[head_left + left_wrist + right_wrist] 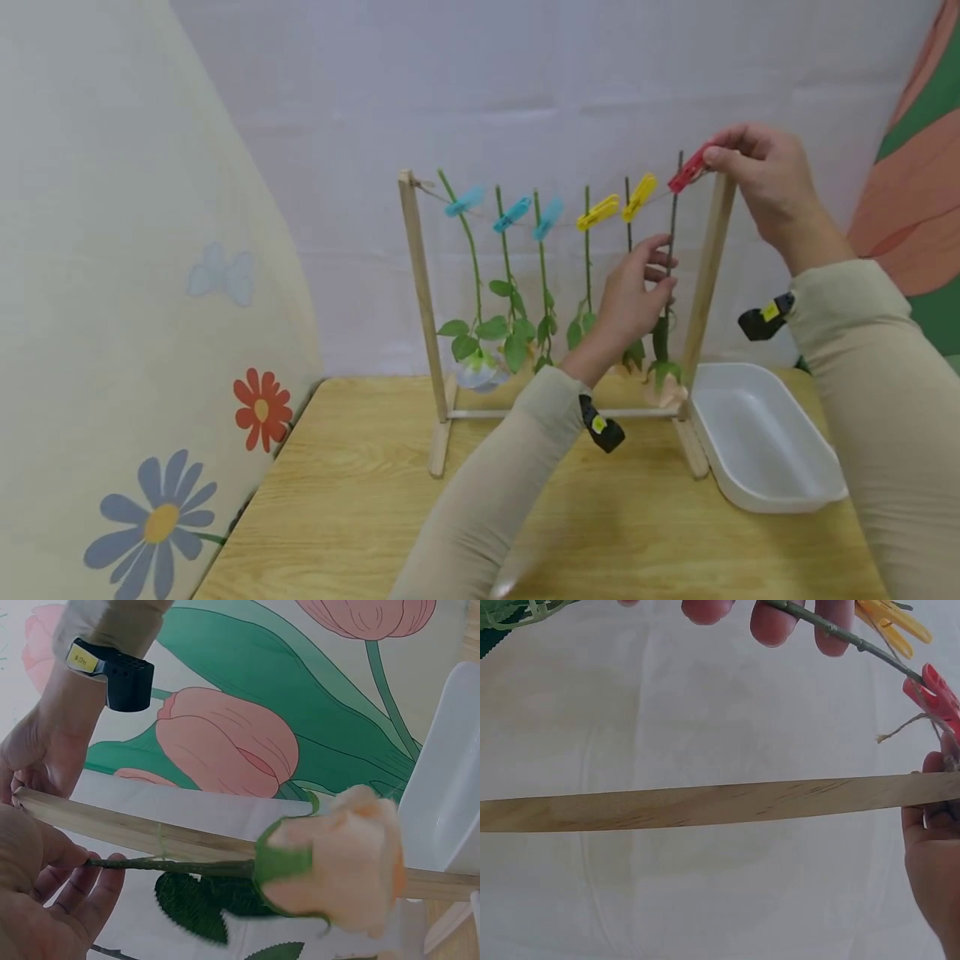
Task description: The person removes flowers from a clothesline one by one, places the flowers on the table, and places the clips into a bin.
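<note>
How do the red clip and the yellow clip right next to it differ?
Colour: the red clip is red, while the yellow clip is yellow.
Contact: the right hand pinches the red clip; no hand is on the yellow clip.
Place: the red clip is closer to the right post than the yellow clip.
Shared: both slant up toward the right in the head view.

A wood-grain table stood before a pale, creased cloth backdrop.
On the left, a cream panel bore a red flower, a blue flower and a faint blue butterfly; on the right, another panel showed pink tulips and green leaves. Light was soft.
</note>
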Motion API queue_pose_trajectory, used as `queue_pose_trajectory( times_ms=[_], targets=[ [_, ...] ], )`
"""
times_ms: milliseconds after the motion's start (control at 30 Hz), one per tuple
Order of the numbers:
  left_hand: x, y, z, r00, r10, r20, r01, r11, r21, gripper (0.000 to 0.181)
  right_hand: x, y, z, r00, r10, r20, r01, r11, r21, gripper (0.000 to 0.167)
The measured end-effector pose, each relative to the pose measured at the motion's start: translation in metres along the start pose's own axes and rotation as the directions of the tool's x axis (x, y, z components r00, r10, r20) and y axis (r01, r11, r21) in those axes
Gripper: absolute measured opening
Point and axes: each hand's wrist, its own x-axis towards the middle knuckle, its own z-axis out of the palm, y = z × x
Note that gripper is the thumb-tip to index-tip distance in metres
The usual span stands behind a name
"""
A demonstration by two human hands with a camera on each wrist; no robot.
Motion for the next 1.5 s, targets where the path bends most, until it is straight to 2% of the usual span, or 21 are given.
queue_pose_trajectory(
  times_ms=[133,400,600,867,1000,1167,1367,1500],
  targets=[
    [-0.001,0.001,-0.002,1.0,0.004,-0.009,-0.004,1.0,0.005,0.051,0.002,-0.001,-0.002,0.999,-0.009,-0.031,0.009,1.0,0.005,0.009],
    [-0.006,0.002,-0.007,0.999,0.029,0.019,-0.029,0.999,0.028,0.052,0.005,-0.005,0.0,0.997,-0.037,-0.065,0.048,0.984,0.173,0.008],
    [-0.016,0.001,-0.013,0.999,0.03,0.037,-0.031,0.999,0.03,0.053,0.004,-0.008,-0.001,0.993,-0.088,-0.077,0.102,0.971,0.215,0.003],
    [-0.034,0.002,-0.023,0.997,0.054,0.063,-0.062,0.99,0.128,0.053,0.001,-0.01,-0.009,0.987,-0.14,-0.083,0.159,0.94,0.303,0.002],
    [-0.043,0.002,-0.028,0.994,0.06,0.089,-0.072,0.987,0.144,0.054,-0.004,-0.011,-0.014,0.986,-0.155,-0.068,0.169,0.928,0.331,0.008],
    [-0.056,0.004,-0.039,0.993,0.043,0.114,-0.067,0.974,0.215,0.056,-0.013,-0.013,-0.018,0.987,-0.158,-0.033,0.159,0.913,0.375,0.01],
    [-0.069,0.005,-0.053,0.99,0.053,0.127,-0.084,0.964,0.252,0.058,-0.023,-0.012,-0.023,0.983,-0.169,0.066,0.128,0.902,0.413,0.014],
    [-0.077,0.005,-0.059,0.99,0.063,0.129,-0.097,0.956,0.275,0.059,-0.031,-0.009,-0.027,0.98,-0.161,0.115,0.102,0.91,0.402,0.02]
  ],
)
